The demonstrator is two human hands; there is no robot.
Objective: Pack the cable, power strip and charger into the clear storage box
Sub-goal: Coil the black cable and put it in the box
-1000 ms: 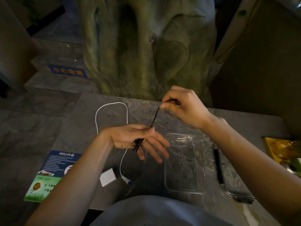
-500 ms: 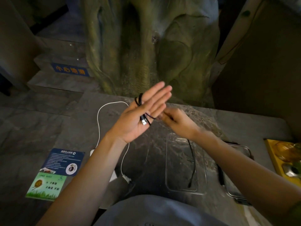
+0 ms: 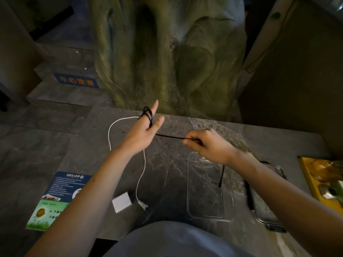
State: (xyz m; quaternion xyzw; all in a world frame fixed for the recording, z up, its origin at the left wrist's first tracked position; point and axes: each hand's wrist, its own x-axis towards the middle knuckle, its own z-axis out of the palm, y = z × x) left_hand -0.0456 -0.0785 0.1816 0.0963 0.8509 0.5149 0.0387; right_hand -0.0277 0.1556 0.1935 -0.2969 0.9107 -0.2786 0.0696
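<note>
A thin black cable (image 3: 169, 136) is looped around the raised fingers of my left hand (image 3: 142, 133). From there it runs taut to my right hand (image 3: 206, 145), which pinches it. Its loose end (image 3: 221, 176) hangs down over the clear storage box (image 3: 231, 182), which stands open on the stone table. A white charger (image 3: 121, 202) lies near the table's front edge, with a white cable (image 3: 111, 134) plugged in and curving away behind my left arm. No power strip can be made out.
The box's clear lid with black clips (image 3: 267, 214) lies right of the box, partly under my right arm. A printed leaflet (image 3: 55, 197) lies at front left. A yellow tray (image 3: 321, 180) sits at the right edge. A rock-like sculpture (image 3: 167, 62) rises behind the table.
My left hand turned, lifting its fingers with the black cable coiled around them. My right hand moved right and pulled the cable taut; the loose end still dangles over the box.
</note>
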